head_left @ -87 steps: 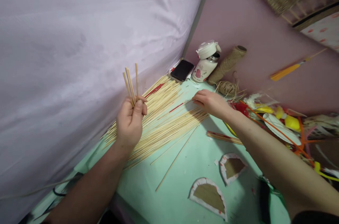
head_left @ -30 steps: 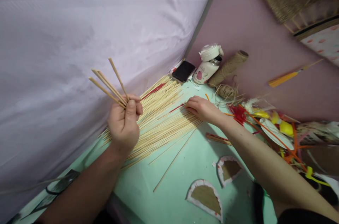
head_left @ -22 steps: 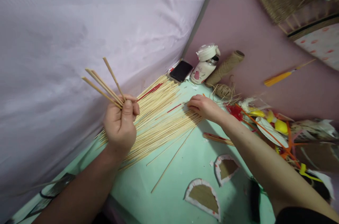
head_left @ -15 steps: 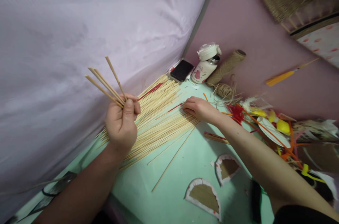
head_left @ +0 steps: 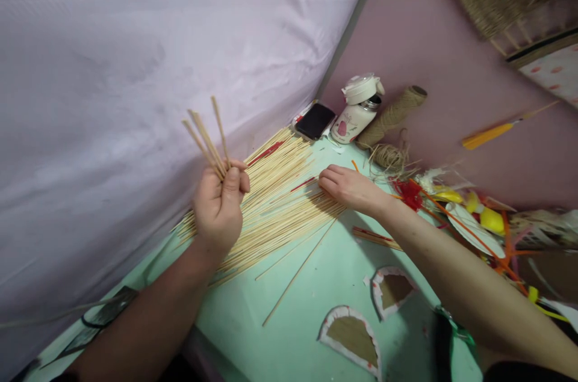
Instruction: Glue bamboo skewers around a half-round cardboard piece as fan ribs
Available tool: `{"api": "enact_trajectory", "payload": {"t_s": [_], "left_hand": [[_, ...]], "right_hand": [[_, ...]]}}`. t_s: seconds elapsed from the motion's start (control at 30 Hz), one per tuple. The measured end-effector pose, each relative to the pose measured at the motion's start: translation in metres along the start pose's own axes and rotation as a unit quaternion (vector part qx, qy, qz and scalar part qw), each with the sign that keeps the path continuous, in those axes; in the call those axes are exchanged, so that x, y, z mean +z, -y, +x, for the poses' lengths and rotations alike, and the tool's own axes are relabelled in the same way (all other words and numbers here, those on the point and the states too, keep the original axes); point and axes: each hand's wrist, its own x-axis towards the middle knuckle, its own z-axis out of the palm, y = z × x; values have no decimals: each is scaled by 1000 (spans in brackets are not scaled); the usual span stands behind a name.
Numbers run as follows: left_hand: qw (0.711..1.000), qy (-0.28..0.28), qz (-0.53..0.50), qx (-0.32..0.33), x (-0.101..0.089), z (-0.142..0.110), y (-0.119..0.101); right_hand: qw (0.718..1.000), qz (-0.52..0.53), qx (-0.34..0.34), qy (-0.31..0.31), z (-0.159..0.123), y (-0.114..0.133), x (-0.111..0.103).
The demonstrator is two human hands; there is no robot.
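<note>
My left hand [head_left: 220,207] is closed around several thin bamboo sticks [head_left: 204,142], whose upper ends fan out above the thumb. It is raised over the left side of a wide spread of pale bamboo sticks [head_left: 275,228] on the table. My right hand [head_left: 350,188] reaches low over the right ends of that spread, fingers curled together. A stick with a red-coloured part [head_left: 301,184] runs up to its fingertips, which seem to pinch it; the exact grip is partly hidden. Another red-marked strip [head_left: 266,153] lies on the farther sticks.
Behind stand a white bottle [head_left: 354,120], a dark phone [head_left: 315,121] and a twine spool [head_left: 395,114]. A short stick bundle [head_left: 377,237] and two half-round cardboard pieces [head_left: 350,337] lie nearer. Colourful scraps [head_left: 474,219] crowd the right edge; a pale curtain [head_left: 135,69] borders the left.
The view has shifted slightly, so most things appear farther right. My left hand has turned a little, its sticks now standing steeper. My right hand stays at the red-marked stick.
</note>
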Motion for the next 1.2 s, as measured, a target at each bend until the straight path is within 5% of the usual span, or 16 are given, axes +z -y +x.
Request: {"api": "enact_trajectory", "payload": {"t_s": [0.13, 0.3, 0.4, 0.57, 0.67, 0.83, 1.03, 1.2], "left_hand": [[975, 113, 21, -192, -1, 3, 3], [847, 269, -28, -457, -1, 2, 0], [793, 319, -53, -517, 0, -1, -2], [761, 348, -65, -544, 2, -7, 1], [779, 340, -66, -523, 4, -9, 3], [892, 231, -70, -382, 5, -8, 5], [934, 206, -13, -290, 3, -9, 8], [947, 185, -22, -261, 1, -10, 7]], "right_hand": [[999, 1, -2, -38, -8, 3, -18], [995, 45, 1, -94, -9, 9, -48], [994, 30, 0, -105, -5, 13, -56], [994, 9, -1, -110, 5, 19, -55], [990, 28, 16, -134, 7, 19, -51], [958, 115, 154, -214, -6, 19, -39], [962, 244, 117, -29, -31, 61, -16], [954, 265, 134, 33, -48, 93, -7]]}}
